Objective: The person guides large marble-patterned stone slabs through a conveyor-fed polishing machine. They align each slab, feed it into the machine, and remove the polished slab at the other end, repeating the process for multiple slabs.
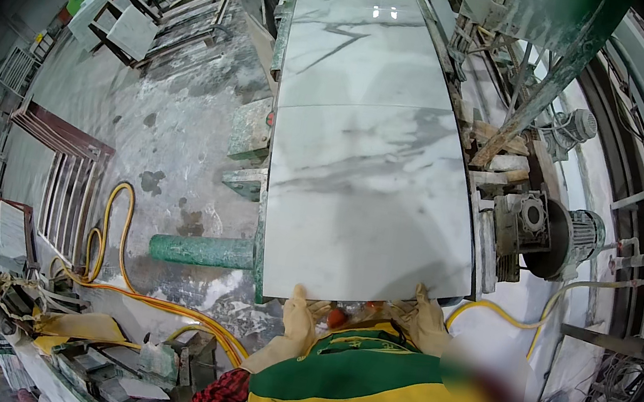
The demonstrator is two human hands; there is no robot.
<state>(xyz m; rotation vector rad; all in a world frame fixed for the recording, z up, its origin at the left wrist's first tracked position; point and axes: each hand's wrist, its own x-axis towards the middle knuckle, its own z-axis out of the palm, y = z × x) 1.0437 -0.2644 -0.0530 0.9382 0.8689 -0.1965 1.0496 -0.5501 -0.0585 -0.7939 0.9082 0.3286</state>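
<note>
A white marble slab (371,209) with grey veins lies flat on the conveyor frame in front of me. Its near edge is close to my body. My left hand (300,317), in a pale glove, grips that edge left of the middle, thumb on top. Near the right corner my right hand (422,321), also gloved, holds the same edge with its thumb on top. The fingers of both hands are mostly hidden below the slab. Beyond a thin seam, a second veined slab (356,38) continues away from me.
On the left, a green cylinder (200,252) juts from the frame, and a yellow hose (109,226) loops over the wet floor. Slatted metal racks (68,199) stand farther left. An electric motor (581,242) with a gearbox sits right of the slab. Stone offcuts (141,387) lie at lower left.
</note>
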